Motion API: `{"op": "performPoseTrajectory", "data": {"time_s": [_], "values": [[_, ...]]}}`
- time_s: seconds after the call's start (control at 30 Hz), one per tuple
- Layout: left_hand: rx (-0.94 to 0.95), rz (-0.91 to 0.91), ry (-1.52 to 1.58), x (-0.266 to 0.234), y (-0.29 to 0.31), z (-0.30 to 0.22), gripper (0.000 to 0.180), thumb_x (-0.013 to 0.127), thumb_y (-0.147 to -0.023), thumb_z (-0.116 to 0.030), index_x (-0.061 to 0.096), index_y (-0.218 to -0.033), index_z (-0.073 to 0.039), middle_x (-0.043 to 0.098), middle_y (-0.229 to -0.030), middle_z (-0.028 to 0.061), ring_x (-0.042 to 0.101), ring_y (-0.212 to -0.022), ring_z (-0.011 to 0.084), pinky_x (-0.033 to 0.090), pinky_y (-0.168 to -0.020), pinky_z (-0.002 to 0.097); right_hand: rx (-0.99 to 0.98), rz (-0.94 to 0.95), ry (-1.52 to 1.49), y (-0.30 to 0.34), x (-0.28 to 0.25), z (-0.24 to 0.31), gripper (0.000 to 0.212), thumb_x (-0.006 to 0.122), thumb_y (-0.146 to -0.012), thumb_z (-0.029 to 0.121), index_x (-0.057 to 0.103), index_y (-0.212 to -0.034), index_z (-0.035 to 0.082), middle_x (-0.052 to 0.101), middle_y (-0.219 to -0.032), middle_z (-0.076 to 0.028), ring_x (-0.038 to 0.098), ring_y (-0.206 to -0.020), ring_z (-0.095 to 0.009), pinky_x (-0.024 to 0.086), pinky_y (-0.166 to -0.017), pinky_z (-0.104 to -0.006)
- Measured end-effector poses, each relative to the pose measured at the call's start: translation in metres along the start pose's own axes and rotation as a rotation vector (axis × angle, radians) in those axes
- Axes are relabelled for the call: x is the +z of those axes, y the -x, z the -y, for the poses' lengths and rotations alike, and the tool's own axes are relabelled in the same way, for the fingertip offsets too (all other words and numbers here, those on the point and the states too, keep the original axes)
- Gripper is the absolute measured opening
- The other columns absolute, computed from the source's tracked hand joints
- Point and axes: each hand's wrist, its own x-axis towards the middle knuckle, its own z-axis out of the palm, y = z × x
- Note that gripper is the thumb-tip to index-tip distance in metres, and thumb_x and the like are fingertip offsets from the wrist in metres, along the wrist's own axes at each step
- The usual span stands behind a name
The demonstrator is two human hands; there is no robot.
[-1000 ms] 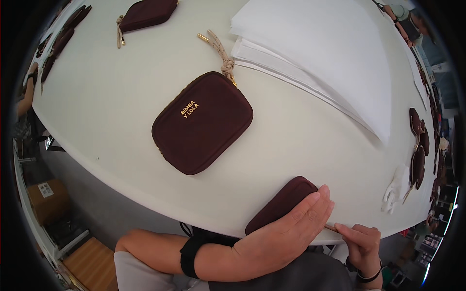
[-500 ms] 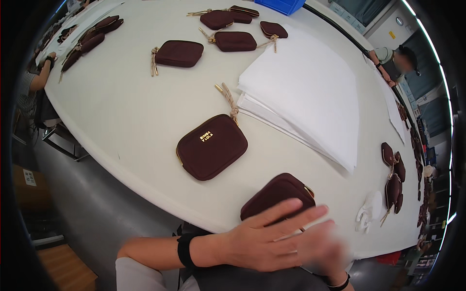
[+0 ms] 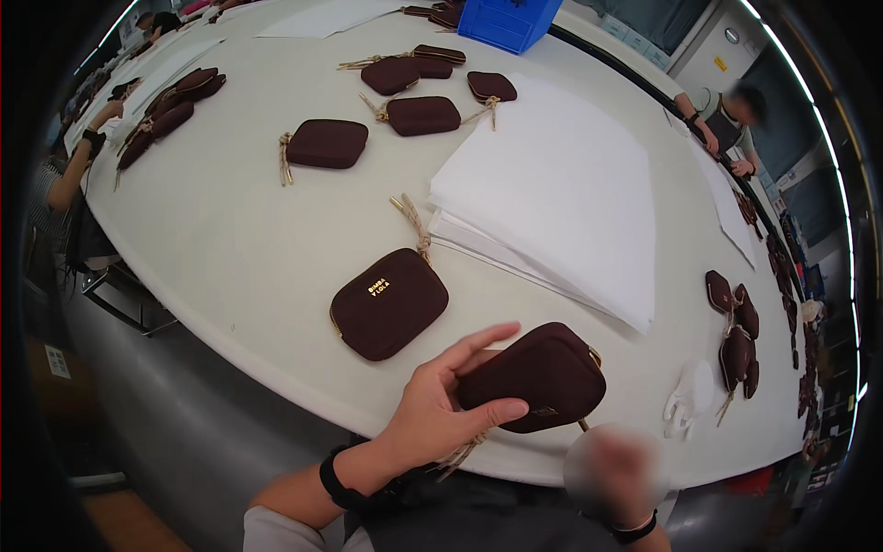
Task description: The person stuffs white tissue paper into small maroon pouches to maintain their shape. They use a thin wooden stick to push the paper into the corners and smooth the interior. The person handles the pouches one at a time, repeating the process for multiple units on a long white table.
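My left hand (image 3: 428, 414) grips a dark burgundy zip pouch (image 3: 543, 373) at its left end, thumb on the near face and fingers behind. The pouch is tilted up off the near table edge; a beige cord (image 3: 460, 453) hangs below my hand. Just below and right of it is my right hand (image 3: 624, 474), smeared so that its fingers cannot be read. A thin gold-coloured tip (image 3: 583, 425) shows between that hand and the pouch; I cannot tell what it belongs to. Beyond my left hand, another burgundy pouch (image 3: 390, 304) lies flat, its knotted cord pointing away.
White sheets (image 3: 552, 184) are stacked mid-table. More pouches (image 3: 327, 144) lie at the far side, others (image 3: 736, 354) at the right beside a crumpled white item (image 3: 690, 396). A blue bin (image 3: 509, 23) stands at the back. Other people work at the left and right edges.
My left hand has gone from lying spread over the pouch to holding it raised and tilted. The right hand has come apart from the left. The whole view has shifted slightly.
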Motion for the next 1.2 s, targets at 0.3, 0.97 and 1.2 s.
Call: {"op": "performPoseTrajectory", "data": {"time_s": [0.3, 0.97, 1.2], "values": [[0.296, 0.121, -0.384, 0.004, -0.008, -0.007, 0.047, 0.075, -0.077, 0.012, 0.068, -0.12, -0.005, 0.071, -0.118, 0.0065, 0.067, -0.111, 0.0196, 0.049, -0.106, 0.0381, -0.118, 0.117, 0.075, -0.004, -0.035, 0.006, 0.021, 0.073, -0.085, 0.002, 0.076, -0.105, -0.004, 0.07, -0.071, -0.008, 0.059, -0.061, -0.01, 0.043, -0.057, -0.0238], [0.523, 0.273, -0.307, 0.02, -0.017, -0.007, 0.036, 0.073, -0.068, 0.013, 0.078, -0.09, -0.014, 0.048, -0.144, 0.016, 0.029, -0.148, 0.0405, 0.033, -0.118, 0.0473, -0.737, -0.079, 0.681, -0.012, -0.061, 0.017, 0.028, 0.077, -0.071, 0.0, 0.08, -0.096, 0.012, 0.063, -0.059, -0.003, 0.057, -0.048, -0.014, 0.038, -0.044, -0.0247], [0.326, 0.253, -0.603, -0.013, -0.018, -0.008, 0.059, 0.048, -0.066, 0.021, 0.083, -0.091, -0.019, 0.037, -0.16, 0.0159, 0.023, -0.152, 0.039, 0.019, -0.123, 0.0472, -0.81, -0.003, 0.997, -0.012, -0.043, 0.026, 0.044, 0.072, -0.065, 0.001, 0.079, -0.103, 0.023, 0.049, -0.057, 0.003, 0.046, -0.045, -0.012, 0.032, -0.041, -0.0264]]}}
